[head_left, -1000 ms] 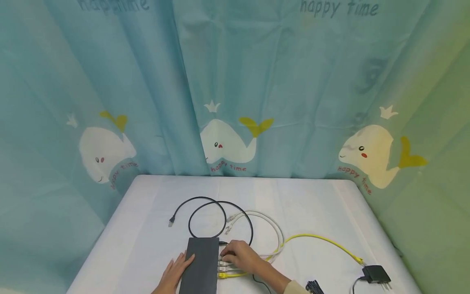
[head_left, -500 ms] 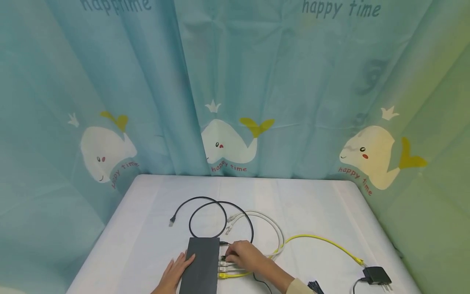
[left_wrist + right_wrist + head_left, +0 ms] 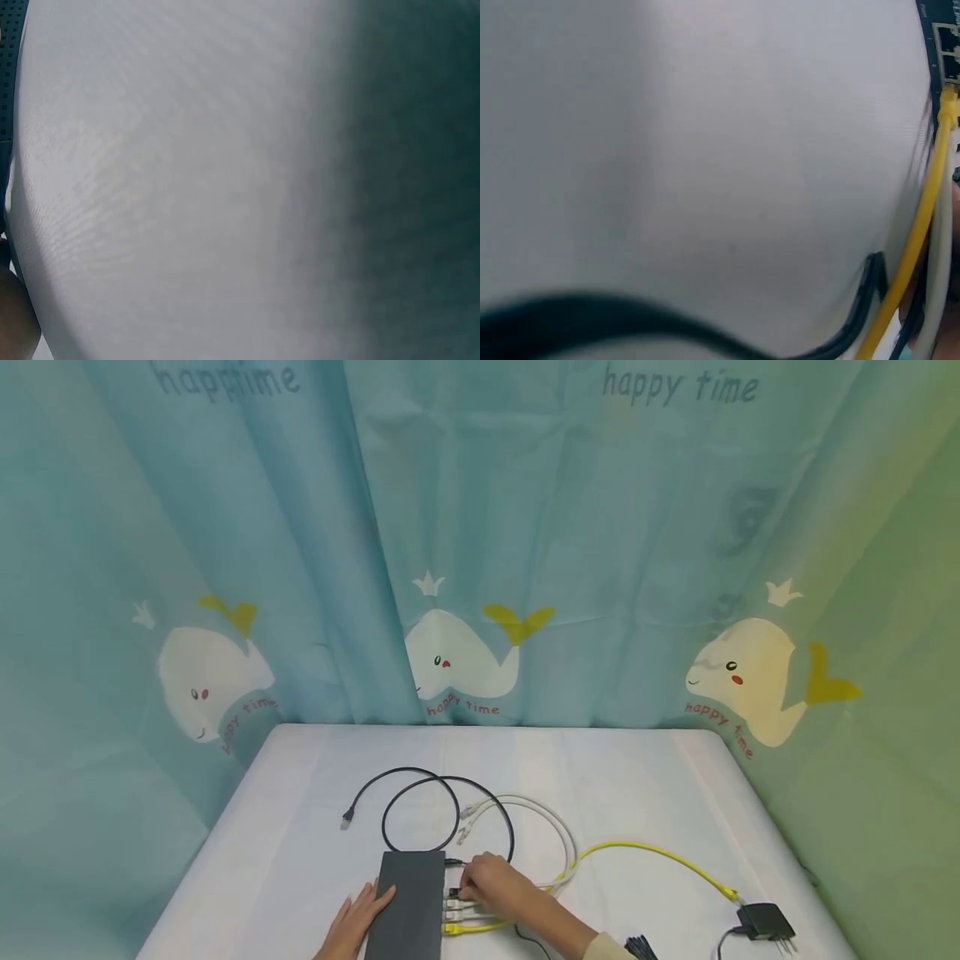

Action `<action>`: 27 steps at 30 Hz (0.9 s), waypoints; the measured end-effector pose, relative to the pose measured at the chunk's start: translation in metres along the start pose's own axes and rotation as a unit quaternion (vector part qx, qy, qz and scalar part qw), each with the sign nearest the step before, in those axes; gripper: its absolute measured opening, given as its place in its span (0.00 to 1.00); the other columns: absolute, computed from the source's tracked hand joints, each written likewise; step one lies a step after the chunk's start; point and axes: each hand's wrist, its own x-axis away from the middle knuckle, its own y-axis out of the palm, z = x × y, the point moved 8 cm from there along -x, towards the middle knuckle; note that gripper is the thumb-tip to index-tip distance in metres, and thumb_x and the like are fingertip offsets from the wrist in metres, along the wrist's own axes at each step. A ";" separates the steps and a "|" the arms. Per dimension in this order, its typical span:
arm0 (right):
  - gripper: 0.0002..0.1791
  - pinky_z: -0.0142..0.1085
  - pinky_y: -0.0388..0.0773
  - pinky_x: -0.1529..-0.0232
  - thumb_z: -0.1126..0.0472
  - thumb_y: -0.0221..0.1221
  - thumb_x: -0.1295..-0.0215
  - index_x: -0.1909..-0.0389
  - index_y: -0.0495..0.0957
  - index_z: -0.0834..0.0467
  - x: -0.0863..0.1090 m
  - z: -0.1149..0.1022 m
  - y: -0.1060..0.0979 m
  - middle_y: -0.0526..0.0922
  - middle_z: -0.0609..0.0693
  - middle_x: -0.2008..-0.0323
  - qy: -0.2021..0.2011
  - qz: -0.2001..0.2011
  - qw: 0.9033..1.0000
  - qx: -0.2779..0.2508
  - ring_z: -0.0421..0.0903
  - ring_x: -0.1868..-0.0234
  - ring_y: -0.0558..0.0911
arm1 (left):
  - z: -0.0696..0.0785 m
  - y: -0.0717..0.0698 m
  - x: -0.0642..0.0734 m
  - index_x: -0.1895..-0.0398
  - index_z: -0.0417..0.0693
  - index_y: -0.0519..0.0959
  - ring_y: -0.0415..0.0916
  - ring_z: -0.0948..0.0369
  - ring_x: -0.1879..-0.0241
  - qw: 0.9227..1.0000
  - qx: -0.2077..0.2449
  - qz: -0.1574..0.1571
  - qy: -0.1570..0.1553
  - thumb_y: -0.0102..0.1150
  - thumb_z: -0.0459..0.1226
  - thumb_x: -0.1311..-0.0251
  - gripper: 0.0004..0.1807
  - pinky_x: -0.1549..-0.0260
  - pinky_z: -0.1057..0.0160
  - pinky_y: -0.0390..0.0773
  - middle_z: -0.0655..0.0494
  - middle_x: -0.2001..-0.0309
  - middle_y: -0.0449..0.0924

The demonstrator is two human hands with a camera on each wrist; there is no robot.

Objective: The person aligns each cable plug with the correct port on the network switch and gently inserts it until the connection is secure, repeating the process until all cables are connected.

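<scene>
A dark grey network switch (image 3: 406, 906) lies on the white table. My left hand (image 3: 356, 920) rests against its left side, the thumb on its top. My right hand (image 3: 497, 885) pinches the black plug (image 3: 454, 892) of a network cable, right at the ports on the switch's right side. Just nearer than it, two white plugs (image 3: 453, 910) and a yellow plug (image 3: 453, 930) sit in the ports. In the right wrist view, the yellow cable (image 3: 922, 217) enters a port beside open ports (image 3: 949, 52). The right fingertips partly hide the black plug.
The black cable (image 3: 459, 806) loops behind the switch, its other plug (image 3: 347, 819) loose. White cables (image 3: 567, 835) curve at the right. A yellow cable (image 3: 667, 853) runs to a black power adapter (image 3: 766, 921). A bundled black cord (image 3: 640, 947) lies near the front edge.
My right hand has drawn slightly right from the switch's side, and the black plug now shows between fingertips and ports. My left hand stays put. The head view has shifted slightly.
</scene>
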 end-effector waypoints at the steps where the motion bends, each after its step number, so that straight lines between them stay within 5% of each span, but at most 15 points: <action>1: 0.06 0.24 0.69 0.67 0.55 0.63 0.40 0.72 0.81 0.53 -0.001 -0.002 0.001 0.77 0.36 0.74 -0.012 0.003 1.000 0.009 0.30 0.71 0.71 | -0.002 0.000 0.001 0.34 0.32 0.62 0.52 0.29 0.39 1.000 -0.001 -0.002 -0.010 0.57 0.64 0.48 0.51 0.45 0.31 0.48 0.26 0.37 0.58; 10: 0.05 0.30 0.70 0.63 0.54 0.62 0.40 0.72 0.81 0.50 -0.009 0.005 0.009 0.74 0.31 0.77 0.027 -0.003 0.999 -0.046 0.28 0.72 0.69 | -0.005 -0.005 0.006 0.34 0.33 0.63 0.51 0.30 0.38 0.999 -0.003 0.018 -0.028 0.59 0.63 0.49 0.50 0.45 0.31 0.49 0.27 0.37 0.58; 20: 0.05 0.45 0.71 0.50 0.54 0.62 0.40 0.73 0.80 0.50 -0.004 0.003 0.011 0.74 0.32 0.76 0.049 -0.017 0.995 -0.085 0.28 0.70 0.70 | -0.001 -0.001 0.011 0.32 0.36 0.61 0.47 0.30 0.37 0.999 0.022 -0.004 -0.046 0.60 0.62 0.50 0.50 0.45 0.31 0.46 0.26 0.36 0.55; 24: 0.05 0.35 0.72 0.55 0.55 0.62 0.40 0.73 0.80 0.51 -0.010 -0.003 0.012 0.74 0.32 0.76 0.046 -0.025 0.995 -0.090 0.29 0.70 0.71 | -0.003 -0.005 0.014 0.30 0.45 0.60 0.46 0.30 0.37 0.998 0.021 -0.008 -0.050 0.60 0.61 0.50 0.48 0.44 0.31 0.45 0.26 0.35 0.54; 27: 0.05 0.30 0.71 0.60 0.56 0.63 0.40 0.73 0.81 0.51 -0.013 -0.003 0.012 0.74 0.32 0.77 0.050 -0.035 0.994 -0.087 0.29 0.71 0.71 | -0.005 -0.004 0.011 0.30 0.42 0.59 0.46 0.31 0.36 0.998 0.019 -0.019 -0.062 0.60 0.61 0.50 0.50 0.43 0.32 0.43 0.26 0.35 0.53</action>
